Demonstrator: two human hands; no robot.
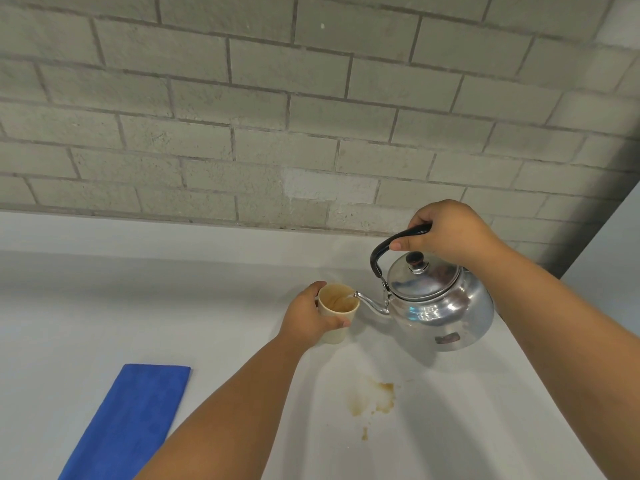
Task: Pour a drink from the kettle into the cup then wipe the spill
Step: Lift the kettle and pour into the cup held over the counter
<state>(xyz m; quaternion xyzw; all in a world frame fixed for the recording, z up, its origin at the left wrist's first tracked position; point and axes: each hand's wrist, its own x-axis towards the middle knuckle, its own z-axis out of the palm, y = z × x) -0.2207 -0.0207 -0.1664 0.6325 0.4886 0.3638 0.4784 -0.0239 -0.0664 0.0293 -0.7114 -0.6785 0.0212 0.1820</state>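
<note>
A shiny metal kettle [440,306] with a black handle hangs tilted to the left above the white counter [104,306]. My right hand [446,233] grips its handle from above. The spout reaches over the rim of a cream paper cup [337,301], and a thin stream runs into it. Brownish liquid shows inside the cup. My left hand [308,318] wraps around the cup's left side and holds it on the counter. A brown spill [379,396] stains the counter in front of the cup and kettle, with a small drop nearer to me.
A folded blue cloth [131,420] lies on the counter at the lower left. A grey brick wall [277,116] rises right behind the counter. At the right the counter ends along a slanted edge [588,341].
</note>
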